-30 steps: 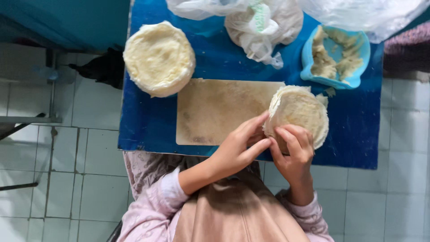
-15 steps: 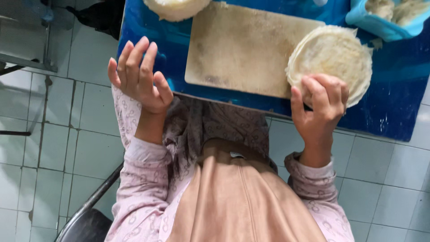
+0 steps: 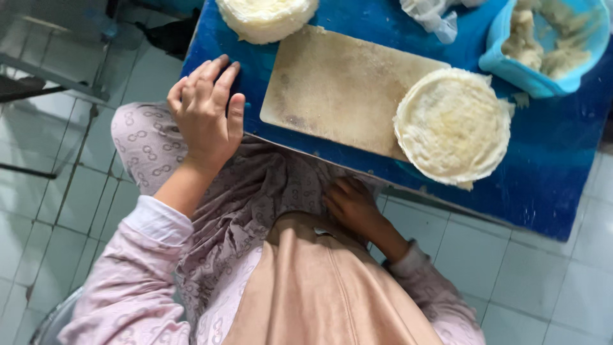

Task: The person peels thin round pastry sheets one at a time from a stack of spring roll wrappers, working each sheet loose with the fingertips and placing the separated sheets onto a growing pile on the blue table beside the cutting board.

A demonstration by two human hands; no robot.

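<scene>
Comparing this view with the one half a second back, I note that the right hand [image 3: 352,206] has let go of the stack of round wrappers [image 3: 452,125] and dropped below the table edge, onto the lap against the tan apron [image 3: 325,287]. Its fingers curl loosely and grip nothing. The left hand [image 3: 205,114] has come down from its raised position and now sits at the near left corner of the blue table [image 3: 549,191], fingers extended and close together, palm down, nothing held; I cannot tell whether it presses on the table edge or hovers just over it. The wrapper stack lies unattended, overlapping the right end of the wooden cutting board [image 3: 338,86] and overhanging it toward the near table edge. A second, thicker stack [image 3: 265,16] sits beyond the board's left end. A blue bowl of pale filling [image 3: 549,41] stands at the far right, near a crumpled plastic bag [image 3: 434,14]. Judgement: both hands are disengaged, so handling of the wrappers is paused.
</scene>
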